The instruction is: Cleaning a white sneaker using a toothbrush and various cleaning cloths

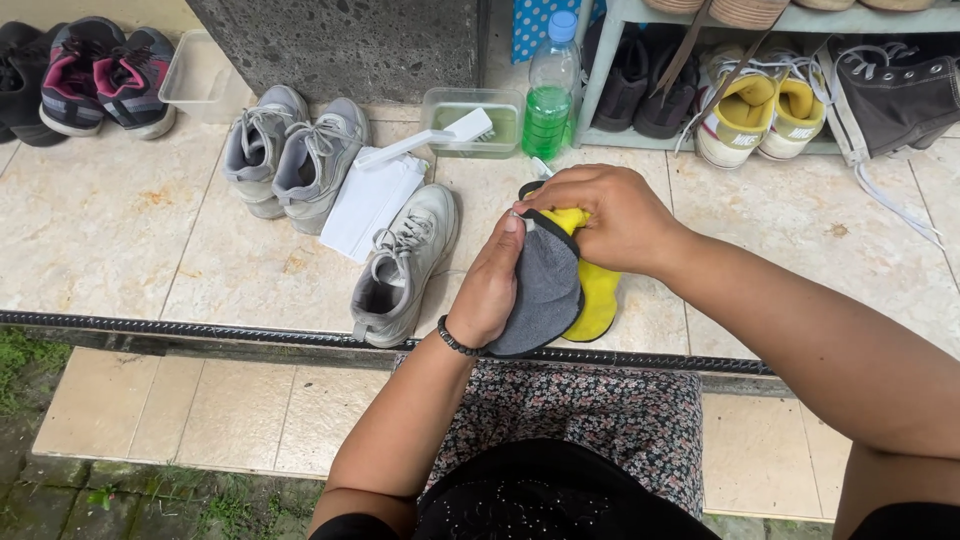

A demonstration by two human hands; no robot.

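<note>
My left hand (490, 290) and my right hand (605, 215) both grip a grey and yellow cloth (555, 285) with a black edge, held above the tiled floor in front of my lap. The right hand pinches its top; the left hand holds its left side. Whether something is wrapped inside the cloth is hidden. A single grey sneaker (405, 262) lies on the tiles just left of my left hand.
A pair of grey sneakers (290, 150), a folded white cloth (372, 200), a clear tub with a white brush (470, 125) and a bottle of green liquid (550, 90) stand beyond. A shoe rack (780, 100) fills the upper right; more shoes (80, 75) sit at the upper left.
</note>
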